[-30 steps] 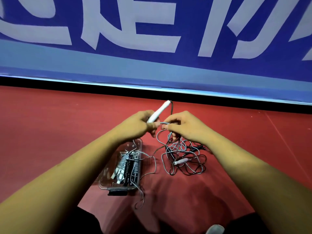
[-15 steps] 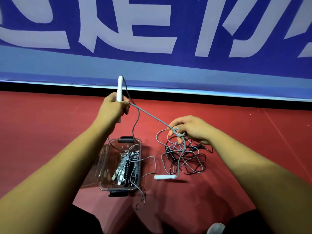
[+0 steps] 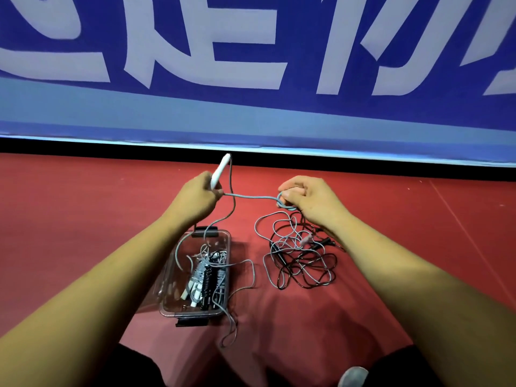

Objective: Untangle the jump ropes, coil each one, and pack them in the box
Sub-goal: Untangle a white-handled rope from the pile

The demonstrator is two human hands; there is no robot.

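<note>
1. Nearest the person, a clear box stands on the red floor between the forearms. Coiled ropes are already packed inside. A loose grey strand spills over the rim onto the floor.
2. Just right of the box lies the tangle of grey and black rope, not yet sorted, with a pale handle caught in it.
3. Above these, the left hand is clenched round a white handle that points up and away. From this handle a cord hangs down towards the box.
4. The right hand has its fingers curled, pinching the grey rope, which is looped round them. The rope runs nearly taut between the two hands.
5. The risks:
   - Pulling the hands further apart would likely tighten knots in the tangle rather than free them.
   - The cord hanging towards the box may be snagged on the packed coils, so a hard lift could drag them out or tip the box.
   - The loops on the right fingers could slip off and fall back into the pile.
6. Farthest off, a blue banner with large pale lettering runs along the floor's edge.
</note>
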